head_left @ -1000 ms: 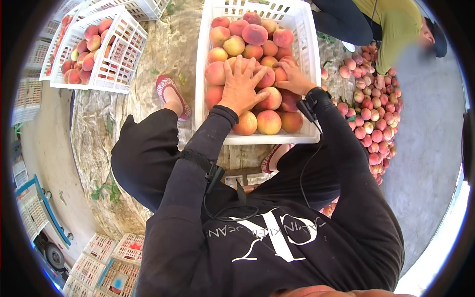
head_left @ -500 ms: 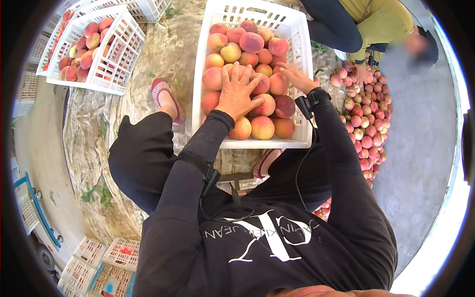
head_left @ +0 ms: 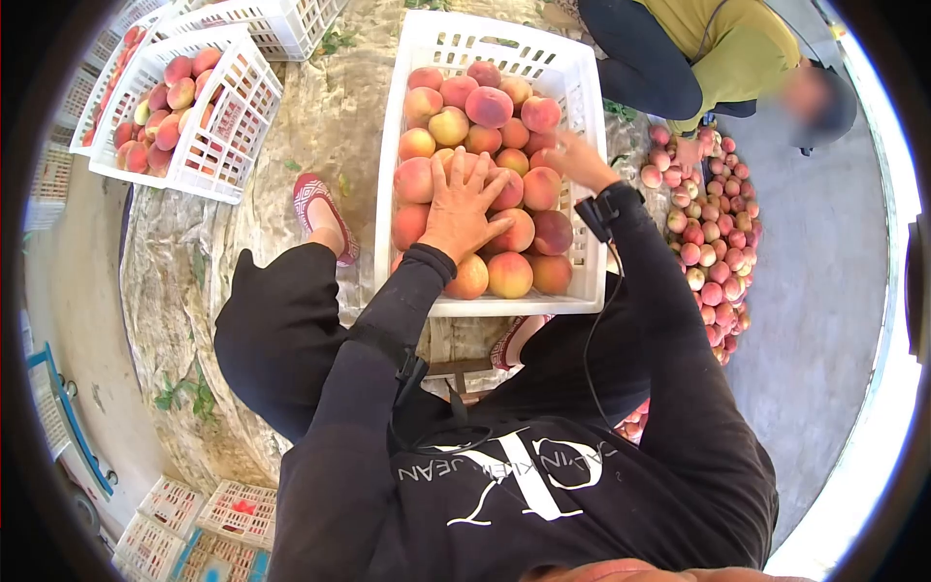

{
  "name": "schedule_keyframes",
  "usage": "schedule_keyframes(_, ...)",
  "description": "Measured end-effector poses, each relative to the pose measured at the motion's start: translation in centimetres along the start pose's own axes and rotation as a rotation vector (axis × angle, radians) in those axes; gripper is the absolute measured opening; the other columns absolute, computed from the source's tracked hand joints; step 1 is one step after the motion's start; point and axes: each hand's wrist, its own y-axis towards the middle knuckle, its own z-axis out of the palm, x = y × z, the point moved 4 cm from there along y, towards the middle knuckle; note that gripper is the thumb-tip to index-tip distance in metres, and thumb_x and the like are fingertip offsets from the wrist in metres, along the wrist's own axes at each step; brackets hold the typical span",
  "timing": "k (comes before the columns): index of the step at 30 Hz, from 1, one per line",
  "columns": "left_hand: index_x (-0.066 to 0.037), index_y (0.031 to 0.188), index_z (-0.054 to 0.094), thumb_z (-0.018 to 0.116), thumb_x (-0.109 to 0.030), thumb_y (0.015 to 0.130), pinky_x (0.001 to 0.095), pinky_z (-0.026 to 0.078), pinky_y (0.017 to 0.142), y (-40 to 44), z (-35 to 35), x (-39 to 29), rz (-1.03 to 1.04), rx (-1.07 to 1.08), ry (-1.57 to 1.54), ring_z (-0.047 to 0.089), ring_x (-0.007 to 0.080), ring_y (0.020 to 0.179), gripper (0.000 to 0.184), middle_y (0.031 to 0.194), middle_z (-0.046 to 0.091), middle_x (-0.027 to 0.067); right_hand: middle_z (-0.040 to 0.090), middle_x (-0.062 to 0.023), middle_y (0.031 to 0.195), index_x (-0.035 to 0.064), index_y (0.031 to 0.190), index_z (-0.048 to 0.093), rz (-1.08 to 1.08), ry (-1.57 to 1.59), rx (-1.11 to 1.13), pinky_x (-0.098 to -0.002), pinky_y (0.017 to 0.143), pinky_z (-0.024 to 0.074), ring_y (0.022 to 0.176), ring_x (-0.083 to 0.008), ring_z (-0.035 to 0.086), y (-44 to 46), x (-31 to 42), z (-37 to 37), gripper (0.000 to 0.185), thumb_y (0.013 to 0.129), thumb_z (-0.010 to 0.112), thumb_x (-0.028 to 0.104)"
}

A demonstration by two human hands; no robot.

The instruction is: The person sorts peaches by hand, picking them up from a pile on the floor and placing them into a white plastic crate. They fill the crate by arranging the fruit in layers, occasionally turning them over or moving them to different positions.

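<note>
A white plastic crate (head_left: 504, 307) stands in front of me, with several red and yellow peaches (head_left: 488, 108) in it. Spread flat, my left hand (head_left: 464, 207) rests on peaches in the left half of the crate, its fingers apart. My right hand (head_left: 579, 162) is over the crate's right side, near the peaches by that wall. Its fingers are smeared by motion, so I cannot make out whether they hold anything.
Another crate of peaches (head_left: 228, 121) stands at the upper left. On the right a co-worker (head_left: 742, 58) crouches by a long heap of peaches (head_left: 713, 247). Stacked crates (head_left: 175, 504) are at the lower left. A dirty sheet (head_left: 184, 291) covers the ground.
My right hand has left the peaches it touched a second ago and lifted toward the crate's right wall. My left hand stays on the peaches. The co-worker's head and hand have shifted.
</note>
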Motion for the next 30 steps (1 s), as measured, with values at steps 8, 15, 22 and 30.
schedule_keyframes(8, -0.021, 0.136, 0.05, 0.066, -0.057, 0.075, 0.0672, 0.018, 0.108, 0.2, -0.5, 0.1, -0.009, 0.018, -0.048, 0.028, 0.0425, 0.136, 0.073, 0.147, 0.036, 0.0134, 0.056, -0.0167, 0.127, 0.0124, 0.124, 0.058, -0.155, -0.746, -0.157, -0.0439, 0.095, 0.046, 0.113, -0.0357, 0.056, 9.4, -5.3, 0.1, 0.04, 0.085, 0.058, 0.021)
schedule_keyframes(15, -0.022, 0.136, 0.05, 0.063, -0.06, 0.076, 0.0682, 0.011, 0.111, 0.3, -0.2, 0.2, -0.025, 0.054, -0.035, 0.023, 0.0416, 0.138, 0.073, 0.147, 0.034, 0.0119, 0.064, -0.0174, 0.108, 0.0093, 0.113, 0.064, -0.03, -0.872, -0.045, -0.0442, 0.084, 0.0507, 0.097, -0.0343, 0.064, 10.7, -5.1, 0.4, 0.036, 0.083, 0.055, 0.026)
schedule_keyframes(22, -0.02, 0.134, 0.052, 0.067, -0.055, 0.075, 0.0667, 0.019, 0.108, 0.1, -0.3, 0.1, -0.01, -0.018, -0.053, 0.029, 0.0418, 0.135, 0.071, 0.145, 0.038, 0.0124, 0.067, -0.0177, 0.105, 0.0033, 0.125, 0.058, 0.267, -0.428, 0.304, -0.0331, 0.087, 0.0485, 0.098, -0.027, 0.064, 6.2, -3.6, -2.4, 0.065, 0.072, 0.065, 0.041)
schedule_keyframes(30, -0.021, 0.136, 0.05, 0.067, -0.054, 0.075, 0.0672, 0.021, 0.106, 0.1, -0.6, 0.1, -0.014, -0.018, -0.107, 0.029, 0.0444, 0.135, 0.071, 0.144, 0.04, 0.0126, 0.052, -0.0113, 0.132, 0.0066, 0.129, 0.056, 0.245, 0.546, 0.148, -0.0297, 0.099, 0.0441, 0.119, -0.0171, 0.052, 5.2, 3.4, 2.0, 0.06, 0.084, 0.068, 0.044)
